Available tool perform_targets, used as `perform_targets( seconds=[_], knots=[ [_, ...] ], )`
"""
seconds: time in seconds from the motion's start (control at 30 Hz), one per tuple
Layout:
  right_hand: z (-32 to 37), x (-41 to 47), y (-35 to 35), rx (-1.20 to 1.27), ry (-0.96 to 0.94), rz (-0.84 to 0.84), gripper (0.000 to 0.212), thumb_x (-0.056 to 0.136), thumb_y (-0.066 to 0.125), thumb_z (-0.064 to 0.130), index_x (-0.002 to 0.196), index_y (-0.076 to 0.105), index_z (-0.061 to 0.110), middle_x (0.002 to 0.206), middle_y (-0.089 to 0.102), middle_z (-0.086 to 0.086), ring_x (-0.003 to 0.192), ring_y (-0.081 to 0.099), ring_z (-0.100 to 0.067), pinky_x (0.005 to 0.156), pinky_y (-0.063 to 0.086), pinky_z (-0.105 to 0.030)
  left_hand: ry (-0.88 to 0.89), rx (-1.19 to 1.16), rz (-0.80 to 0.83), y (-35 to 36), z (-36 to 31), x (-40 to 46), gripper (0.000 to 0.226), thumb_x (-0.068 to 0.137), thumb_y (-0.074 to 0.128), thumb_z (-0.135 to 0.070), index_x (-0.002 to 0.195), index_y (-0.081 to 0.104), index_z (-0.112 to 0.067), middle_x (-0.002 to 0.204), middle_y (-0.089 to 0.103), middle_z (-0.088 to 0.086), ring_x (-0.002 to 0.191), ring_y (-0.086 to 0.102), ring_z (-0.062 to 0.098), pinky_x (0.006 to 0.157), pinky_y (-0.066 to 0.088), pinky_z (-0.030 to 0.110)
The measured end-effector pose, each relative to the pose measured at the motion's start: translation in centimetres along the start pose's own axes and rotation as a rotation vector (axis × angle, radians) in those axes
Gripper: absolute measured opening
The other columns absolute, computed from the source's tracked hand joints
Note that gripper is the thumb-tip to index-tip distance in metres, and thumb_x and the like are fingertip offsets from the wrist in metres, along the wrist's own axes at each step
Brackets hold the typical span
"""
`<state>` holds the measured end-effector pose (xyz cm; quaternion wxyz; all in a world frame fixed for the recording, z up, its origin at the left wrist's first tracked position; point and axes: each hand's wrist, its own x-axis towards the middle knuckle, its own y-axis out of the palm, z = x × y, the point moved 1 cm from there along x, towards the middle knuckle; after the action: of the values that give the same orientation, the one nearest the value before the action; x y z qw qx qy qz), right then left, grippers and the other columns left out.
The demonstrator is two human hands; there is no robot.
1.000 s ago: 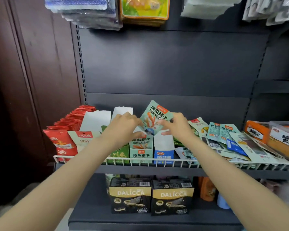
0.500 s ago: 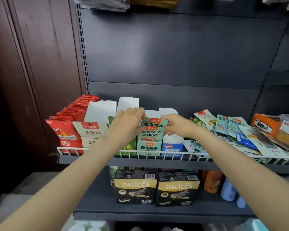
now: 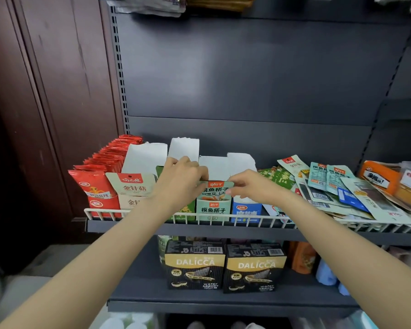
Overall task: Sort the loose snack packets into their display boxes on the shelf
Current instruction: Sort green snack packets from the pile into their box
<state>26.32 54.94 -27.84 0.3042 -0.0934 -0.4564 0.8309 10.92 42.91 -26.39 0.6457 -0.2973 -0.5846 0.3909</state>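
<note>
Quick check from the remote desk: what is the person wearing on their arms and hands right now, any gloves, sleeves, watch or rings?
Nothing shows. Both forearms are bare from the bottom edge of the head view up to the wrists, with no sleeve or cuff in sight. The left hand and the right hand have no gloves, and no watch, bracelet or ring can be seen on them. The nails look short and unpainted.

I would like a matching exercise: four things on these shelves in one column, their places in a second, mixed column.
Things:
1. red packets
2. teal packet
3. loose packets
4. DALICCA boxes

Places:
A. lower shelf
B. heaped at upper shelf's right
C. far left of upper shelf
D. between both hands, in teal display box

Pairs: 1-C, 2-D, 3-B, 4-A
</note>
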Motion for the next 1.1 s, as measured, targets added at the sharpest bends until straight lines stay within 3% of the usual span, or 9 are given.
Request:
perform_targets(
  seconds=[0.17,0.43,0.6,0.73,0.8,0.9,1.0,1.1],
  knots=[
    [-0.9,-1.1,-1.3,0.036,-0.018,-0.024,0.029,0.088,0.063,0.011,0.117,0.064,0.015,0.109,0.068,0.0,0.101,0.063,-0.01,0.087,0.047,-0.017,0.021,-0.017,-0.028,-0.5,-1.8,0.3,0.042,0.09,0.05,-0.05,0.126,0.051,-0.029,0.125,0.054,-0.007,0.122,0.039,0.016,0.1,0.026,0.034],
    [-6.6,-3.9,-4.8,0.047,0.079,-0.331,0.018,0.091,0.059,0.01,0.105,0.07,0.013,0.105,0.069,0.0,0.099,0.061,-0.013,0.092,0.047,-0.03,0.137,-0.193,-0.097,-0.2,-10.1,4.4,0.029,0.096,0.045,-0.025,0.122,0.053,-0.016,0.12,0.055,0.002,0.113,0.044,0.024,0.091,0.032,0.032],
    [-11.8,-4.6,-6.6,-0.066,0.255,-0.482,0.029,0.09,0.056,0.008,0.118,0.064,0.011,0.122,0.063,-0.004,0.112,0.057,-0.02,0.092,0.042,-0.028,0.114,-0.346,0.126,3.3,-15.4,8.1,0.032,0.091,0.044,-0.003,0.123,0.049,-0.002,0.119,0.049,0.014,0.111,0.046,0.029,0.091,0.039,0.034],
    [-15.4,-4.8,-7.3,-0.207,0.395,-0.404,0.055,0.088,0.063,0.019,0.139,0.042,0.012,0.144,0.042,-0.009,0.129,0.043,-0.025,0.101,0.035,-0.031,0.023,-0.354,0.354,6.0,-18.4,11.0,0.033,0.09,0.043,0.006,0.123,0.045,0.007,0.127,0.044,0.02,0.118,0.044,0.031,0.091,0.039,0.033],
    [-16.8,-4.7,-7.3,-0.253,0.424,-0.327,0.073,0.085,0.067,0.028,0.146,0.029,0.015,0.154,0.025,-0.008,0.141,0.023,-0.025,0.112,0.022,-0.035,-0.001,-0.322,0.433,7.5,-19.3,12.4,0.033,0.091,0.044,0.003,0.123,0.044,0.009,0.129,0.044,0.022,0.119,0.045,0.032,0.095,0.04,0.034],
    [-18.2,-4.1,-7.1,-0.289,0.455,-0.218,0.092,0.079,0.072,0.039,0.15,0.016,0.022,0.159,0.004,-0.004,0.146,0.002,-0.023,0.117,0.01,-0.038,-0.085,-0.281,0.495,10.2,-19.5,14.6,0.032,0.093,0.045,-0.004,0.122,0.048,0.008,0.129,0.048,0.021,0.119,0.048,0.032,0.095,0.043,0.035],
    [-19.0,-3.6,-7.1,-0.268,0.487,-0.14,0.103,0.076,0.075,0.041,0.151,0.005,0.029,0.159,-0.002,-0.004,0.146,-0.002,-0.024,0.117,0.008,-0.041,-0.217,-0.284,0.559,12.3,-18.7,16.2,0.029,0.089,0.044,-0.004,0.115,0.055,0.002,0.121,0.056,0.019,0.11,0.055,0.032,0.09,0.047,0.036],
    [-19.8,-3.2,-7.1,-0.278,0.499,-0.089,0.107,0.074,0.074,0.046,0.151,0.001,0.032,0.159,0.007,-0.007,0.145,0.005,-0.028,0.117,0.013,-0.043,-0.288,-0.26,0.627,14.1,-17.9,17.4,0.03,0.086,0.044,-0.005,0.114,0.054,0.0,0.12,0.057,0.019,0.108,0.055,0.034,0.092,0.048,0.04]
  ],
)
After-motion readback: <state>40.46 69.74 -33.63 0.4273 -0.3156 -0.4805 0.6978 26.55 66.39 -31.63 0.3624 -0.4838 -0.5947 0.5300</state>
